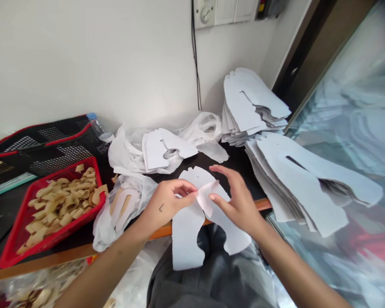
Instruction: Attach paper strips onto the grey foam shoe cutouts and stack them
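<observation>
Nearest, dark cloth (pixel 211 282) over the lap. Just above it, a white cutout (pixel 186 231), forked, with rounded end pointing away toward the wall and both legs pointing back toward the lap, one nearly straight, one splayed rightward; long axis running from the surface (pixel 240 160) out over its orange-brown edge. Above this cutout, a small pinkish slip (pixel 205 197), bent, with one corner pointing up and rightward, away from the left fingertips, and a broader flap slanting down toward the legs; single long axis hard to tell because of the bend. In the left hand (pixel 170 199), grip pinched on the slip's near corner between thumb and fingers. At the right hand (pixel 242 201), grip loose and spread, with thumb tip at the slip's right side and index finger well apart from it.

Leftward, a plastic bag (pixel 102 233) of pale and tan pieces, beside a red basket (pixel 51 241) heaped with curled tan strips (pixel 72 201). Rightward, a thick stack of forked cutouts (pixel 295 171), with legs toward the lower right. Beyond, a smaller stack (pixel 154 149) on crumpled plastic, and a taller pile (pixel 256 98) near the corner. Farthest, a black mesh basket (pixel 67 145), a blue-capped bottle (pixel 98 126) and the white wall (pixel 99 55) with hanging cables (pixel 195 60).
</observation>
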`<state>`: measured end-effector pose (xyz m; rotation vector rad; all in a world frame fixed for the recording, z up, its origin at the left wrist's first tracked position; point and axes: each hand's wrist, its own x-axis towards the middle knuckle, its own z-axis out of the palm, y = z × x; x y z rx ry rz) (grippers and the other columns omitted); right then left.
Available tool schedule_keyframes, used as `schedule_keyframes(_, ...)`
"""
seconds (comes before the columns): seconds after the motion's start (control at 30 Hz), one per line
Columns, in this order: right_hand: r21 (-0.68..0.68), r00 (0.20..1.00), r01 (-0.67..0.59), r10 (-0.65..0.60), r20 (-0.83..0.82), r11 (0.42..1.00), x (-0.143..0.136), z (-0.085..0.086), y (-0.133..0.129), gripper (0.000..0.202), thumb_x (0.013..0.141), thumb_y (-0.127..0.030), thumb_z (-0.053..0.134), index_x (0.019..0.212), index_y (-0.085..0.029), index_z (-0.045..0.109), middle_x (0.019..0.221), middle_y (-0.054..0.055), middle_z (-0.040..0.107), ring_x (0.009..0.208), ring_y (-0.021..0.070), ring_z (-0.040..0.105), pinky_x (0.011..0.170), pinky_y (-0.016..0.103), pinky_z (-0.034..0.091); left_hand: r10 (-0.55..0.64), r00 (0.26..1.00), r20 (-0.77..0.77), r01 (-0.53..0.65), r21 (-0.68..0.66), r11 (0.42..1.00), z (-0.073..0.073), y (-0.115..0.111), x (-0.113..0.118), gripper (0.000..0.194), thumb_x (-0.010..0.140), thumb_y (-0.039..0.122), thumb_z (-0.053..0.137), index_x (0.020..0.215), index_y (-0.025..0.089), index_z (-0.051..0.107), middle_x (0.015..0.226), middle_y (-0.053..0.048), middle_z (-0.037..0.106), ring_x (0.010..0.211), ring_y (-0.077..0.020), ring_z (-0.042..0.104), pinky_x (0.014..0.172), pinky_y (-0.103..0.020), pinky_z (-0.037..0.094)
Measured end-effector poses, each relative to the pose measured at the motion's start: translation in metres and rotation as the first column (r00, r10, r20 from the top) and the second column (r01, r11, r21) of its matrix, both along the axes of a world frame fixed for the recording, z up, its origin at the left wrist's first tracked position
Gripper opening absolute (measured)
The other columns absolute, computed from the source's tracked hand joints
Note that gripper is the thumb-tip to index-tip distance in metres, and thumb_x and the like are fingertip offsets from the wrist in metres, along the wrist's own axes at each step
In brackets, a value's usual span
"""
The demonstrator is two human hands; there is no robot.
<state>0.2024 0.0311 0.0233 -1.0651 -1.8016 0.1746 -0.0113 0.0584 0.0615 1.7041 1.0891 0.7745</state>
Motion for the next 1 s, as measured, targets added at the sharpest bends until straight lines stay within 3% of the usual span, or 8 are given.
schedule_keyframes(0.2,-0.346,0.946,-0.266,0.174,-0.273,0.9,-0.011,0.002,0.01,0.026,0.105,-0.045,0.041,0.105,-0.024,0.055,0.08,-0.001,0.06,0.073,0.0142,0.058,0.07,0.027,0.046,0.047,0.945,0.323,0.027,-0.221,0.975,-0.012,-0.006,-0.008,0.027,0.081,0.042,0.08,0.095,0.02,0.076,0.078,-0.001,0.073,0.069,-0.0127,0.069,0.058,-0.017,0.054)
schedule_keyframes(0.33,-0.327,0.917,-0.395,0.348,-0.195,0.858,-0.008,0.02,0.028,0.032,0.105,-0.042,0.043,0.081,-0.022,0.051,0.075,-0.002,0.055,0.076,0.0138,0.055,0.077,0.028,0.045,0.022,0.883,0.469,0.155,-0.336,0.929,-0.022,-0.002,-0.009,0.038,0.085,0.055,0.071,0.094,0.019,0.075,0.075,-0.002,0.071,0.063,-0.0109,0.068,0.05,-0.014,0.051)
schedule_keyframes(0.47,-0.257,0.871,-0.455,0.486,0.07,0.852,-0.001,0.029,0.048,0.027,0.106,-0.033,0.043,0.086,-0.022,0.056,0.08,-0.003,0.061,0.08,0.0132,0.059,0.104,0.037,0.04,0.042,0.892,0.45,0.122,-0.331,0.936,-0.029,0.005,-0.006,0.03,0.083,0.047,0.077,0.084,0.017,0.073,0.072,-0.002,0.07,0.063,-0.0098,0.066,0.051,-0.014,0.05)
schedule_keyframes(0.53,-0.177,0.884,-0.364,0.399,0.243,0.915,0.0,0.032,0.053,0.019,0.105,-0.031,0.046,0.098,-0.022,0.062,0.092,0.0,0.068,0.09,0.0154,0.064,0.114,0.044,0.031,0.095,0.915,0.393,0.02,-0.278,0.96,-0.032,0.008,-0.004,0.025,0.083,0.041,0.078,0.082,0.017,0.073,0.07,-0.001,0.069,0.062,-0.009,0.065,0.053,-0.014,0.05)
schedule_keyframes(0.6,-0.012,0.922,-0.144,0.139,0.363,0.99,-0.002,0.034,0.049,0.018,0.102,-0.031,0.052,0.112,-0.023,0.065,0.107,0.004,0.072,0.103,0.0201,0.064,0.115,0.047,0.03,0.191,0.924,0.333,-0.138,-0.176,0.975,-0.036,0.009,-0.002,0.022,0.085,0.038,0.075,0.083,0.017,0.072,0.067,0.001,0.067,0.061,-0.0081,0.063,0.057,-0.014,0.051)
schedule_keyframes(0.7,0.178,0.905,0.127,-0.187,0.382,0.976,-0.016,0.031,0.032,0.018,0.097,-0.034,0.061,0.108,-0.021,0.07,0.096,0.005,0.075,0.094,0.0222,0.067,0.102,0.041,0.042,0.31,0.9,0.307,-0.297,-0.089,0.951,-0.043,0.01,0.005,0.022,0.088,0.039,0.072,0.084,0.018,0.069,0.066,0.002,0.064,0.06,-0.008,0.061,0.058,-0.015,0.051)
schedule_keyframes(0.83,0.097,0.91,0.197,-0.219,0.352,0.976,-0.041,0.008,0.015,0.028,0.094,-0.043,0.066,0.107,-0.019,0.071,0.087,0.003,0.076,0.077,0.0185,0.07,0.099,0.037,0.046,0.338,0.851,0.403,-0.266,-0.225,0.937,-0.055,0.011,0.018,0.029,0.086,0.045,0.073,0.084,0.017,0.07,0.071,0.001,0.065,0.061,-0.0084,0.06,0.058,-0.018,0.052)
schedule_keyframes(1.0,-0.019,0.963,0.098,-0.09,0.255,0.995,-0.043,-0.015,0.023,0.027,0.098,-0.038,0.061,0.119,-0.022,0.068,0.101,0.003,0.079,0.083,0.0171,0.074,0.104,0.039,0.046,0.41,0.8,0.438,-0.211,-0.435,0.876,-0.061,0.011,0.019,0.038,0.076,0.05,0.081,0.09,0.015,0.076,0.074,-0.003,0.07,0.067,-0.0115,0.065,0.057,-0.017,0.054)
